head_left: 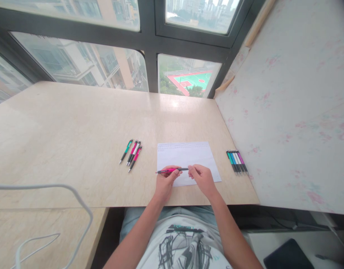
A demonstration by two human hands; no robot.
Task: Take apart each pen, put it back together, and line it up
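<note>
A pink pen (168, 170) with a black grip lies sideways across the fingers of my left hand (164, 185), its thumb pressed on the barrel. My right hand (203, 179) is closed in a pinch at the grip end of that pen, and its fingers hide the tip. Both hands are over a sheet of paper (186, 157) with lines of small handwriting along its top. Left of the paper, a green pen (126, 151) lies beside two pink pens (135, 158) and a white pen (133, 153), all with black grips.
Several green, blue, white and purple pens (237, 162) lie in a row at the desk's right side, near the papered wall (289, 112). Windows (151, 45) border the back of the desk (76, 130). A white cable (79, 200) arches at the lower left.
</note>
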